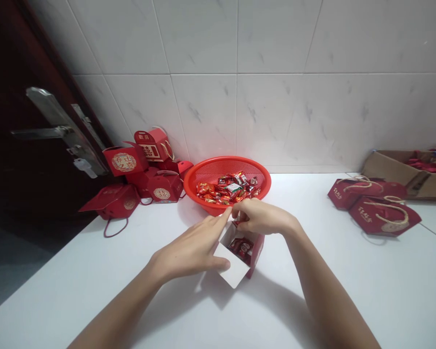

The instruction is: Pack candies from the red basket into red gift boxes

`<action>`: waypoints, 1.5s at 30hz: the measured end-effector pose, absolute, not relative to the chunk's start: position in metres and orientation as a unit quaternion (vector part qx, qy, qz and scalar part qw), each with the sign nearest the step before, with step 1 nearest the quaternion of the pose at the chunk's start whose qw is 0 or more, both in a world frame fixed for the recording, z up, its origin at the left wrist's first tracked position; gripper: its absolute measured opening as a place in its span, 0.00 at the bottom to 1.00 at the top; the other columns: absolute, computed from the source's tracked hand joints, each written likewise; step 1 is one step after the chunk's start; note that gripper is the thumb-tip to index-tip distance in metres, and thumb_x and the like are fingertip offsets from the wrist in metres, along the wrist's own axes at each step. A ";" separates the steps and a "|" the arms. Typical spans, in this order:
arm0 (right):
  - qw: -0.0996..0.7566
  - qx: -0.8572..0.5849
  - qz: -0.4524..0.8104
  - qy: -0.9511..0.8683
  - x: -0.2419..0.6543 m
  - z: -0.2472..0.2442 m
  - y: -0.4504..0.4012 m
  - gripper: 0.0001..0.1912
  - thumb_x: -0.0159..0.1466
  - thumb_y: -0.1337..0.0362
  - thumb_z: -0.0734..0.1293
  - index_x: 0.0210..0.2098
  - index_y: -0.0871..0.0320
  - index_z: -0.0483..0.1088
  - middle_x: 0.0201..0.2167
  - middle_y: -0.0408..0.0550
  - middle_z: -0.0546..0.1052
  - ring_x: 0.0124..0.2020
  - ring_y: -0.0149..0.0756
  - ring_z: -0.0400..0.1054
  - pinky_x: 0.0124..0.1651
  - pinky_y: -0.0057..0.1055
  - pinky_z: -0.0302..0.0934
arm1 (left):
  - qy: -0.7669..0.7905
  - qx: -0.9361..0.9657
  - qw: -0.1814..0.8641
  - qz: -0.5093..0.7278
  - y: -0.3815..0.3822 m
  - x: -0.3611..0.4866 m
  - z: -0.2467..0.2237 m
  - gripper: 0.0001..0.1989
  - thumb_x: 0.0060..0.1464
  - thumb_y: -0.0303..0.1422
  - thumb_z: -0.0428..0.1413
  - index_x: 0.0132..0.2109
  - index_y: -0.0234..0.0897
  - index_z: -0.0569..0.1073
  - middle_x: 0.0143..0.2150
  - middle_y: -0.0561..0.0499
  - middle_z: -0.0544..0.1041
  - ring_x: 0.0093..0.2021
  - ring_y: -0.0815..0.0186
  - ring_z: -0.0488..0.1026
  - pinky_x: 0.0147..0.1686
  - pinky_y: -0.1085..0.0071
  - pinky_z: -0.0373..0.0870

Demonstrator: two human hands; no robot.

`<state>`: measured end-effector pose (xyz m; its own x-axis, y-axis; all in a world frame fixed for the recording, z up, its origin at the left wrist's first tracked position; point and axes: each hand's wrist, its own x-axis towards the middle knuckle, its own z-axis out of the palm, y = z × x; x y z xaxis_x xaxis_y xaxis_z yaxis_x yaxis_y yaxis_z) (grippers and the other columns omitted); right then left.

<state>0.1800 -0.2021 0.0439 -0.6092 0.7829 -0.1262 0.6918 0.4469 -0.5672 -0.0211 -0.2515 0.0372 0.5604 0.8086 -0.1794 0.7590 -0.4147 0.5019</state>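
Note:
A small red candy box [256,252] with a white inside stands open at the front of the table, wrapped candies [241,248] lying in it. My left hand [192,247] grips it from the left, thumb on the white flap [232,269] and fingers along the far side. Over the box's far edge, my right hand [256,215] is closed with its fingertips bent down at the opening. A bit of red shows under those fingers, but what they hold is hidden. Just behind both hands sits a red plastic basket [191,186] with many wrapped candies [232,189].
Several red gift boxes [163,186] are piled at the back left, beside a dark door with a metal handle [39,132]. Two or more red boxes with rope handles [383,215] lie at the right. A cardboard carton [388,165] holds red items behind them. A tiled wall [269,116] closes the back.

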 end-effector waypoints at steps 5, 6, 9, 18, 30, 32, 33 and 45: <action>0.128 -0.465 0.313 -0.818 0.182 0.050 -0.206 0.08 0.61 0.74 0.61 0.34 0.59 0.71 0.26 0.46 0.77 0.27 0.33 0.69 0.29 0.27 0.55 | 0.471 0.842 0.262 0.040 -0.254 -0.019 0.038 0.46 0.47 0.36 0.59 0.71 0.40 0.53 0.51 0.43 0.74 0.51 0.48 0.69 0.45 0.61 0.67; 0.128 -0.472 0.310 -0.815 0.181 0.051 -0.208 0.08 0.62 0.74 0.61 0.35 0.59 0.71 0.27 0.46 0.77 0.27 0.33 0.69 0.29 0.27 0.56 | 0.469 0.843 0.258 0.041 -0.254 -0.019 0.037 0.45 0.47 0.36 0.59 0.71 0.40 0.54 0.51 0.43 0.74 0.51 0.48 0.70 0.45 0.60 0.67; 0.088 -0.488 0.289 -0.819 0.179 0.050 -0.210 0.07 0.60 0.74 0.62 0.33 0.59 0.70 0.29 0.47 0.78 0.30 0.34 0.70 0.30 0.27 0.55 | 0.461 0.850 0.251 0.053 -0.255 -0.019 0.035 0.42 0.47 0.36 0.59 0.70 0.41 0.57 0.52 0.44 0.74 0.51 0.48 0.70 0.47 0.59 0.68; -0.004 -0.480 0.243 -0.843 0.179 0.049 -0.214 0.08 0.54 0.76 0.65 0.28 0.58 0.66 0.27 0.46 0.74 0.26 0.33 0.63 0.26 0.29 0.49 | 0.466 0.846 0.255 0.047 -0.259 -0.019 0.034 0.47 0.51 0.35 0.58 0.74 0.44 0.48 0.66 0.43 0.67 0.64 0.46 0.64 0.60 0.53 0.63; -0.021 -0.417 0.291 -0.861 0.191 0.055 -0.211 0.03 0.59 0.70 0.69 0.34 0.59 0.74 0.31 0.46 0.77 0.30 0.33 0.68 0.29 0.27 0.57 | 0.452 0.858 0.238 0.052 -0.258 -0.025 0.033 0.47 0.53 0.36 0.59 0.75 0.45 0.45 0.73 0.44 0.59 0.69 0.46 0.58 0.65 0.51 0.59; 0.031 -0.425 0.301 -0.853 0.203 0.062 -0.213 0.09 0.60 0.69 0.70 0.41 0.59 0.74 0.36 0.48 0.79 0.34 0.35 0.70 0.31 0.28 0.60 | 0.445 0.861 0.236 0.064 -0.257 -0.026 0.037 0.46 0.54 0.37 0.59 0.75 0.47 0.46 0.74 0.46 0.57 0.70 0.47 0.56 0.66 0.52 0.59; 0.052 -0.432 0.305 -0.847 0.209 0.066 -0.214 0.11 0.60 0.68 0.70 0.44 0.59 0.74 0.38 0.49 0.79 0.36 0.36 0.72 0.33 0.28 0.61 | 0.441 0.864 0.234 0.072 -0.256 -0.027 0.039 0.46 0.55 0.38 0.59 0.75 0.47 0.47 0.74 0.46 0.57 0.71 0.47 0.56 0.66 0.52 0.58; 0.107 -0.495 0.237 -0.829 0.231 0.074 -0.223 0.19 0.57 0.67 0.71 0.48 0.57 0.72 0.44 0.50 0.76 0.38 0.38 0.70 0.35 0.29 0.62 | 0.442 0.860 0.236 0.095 -0.251 -0.033 0.043 0.41 0.59 0.52 0.56 0.73 0.51 0.51 0.70 0.47 0.64 0.68 0.47 0.61 0.60 0.56 0.65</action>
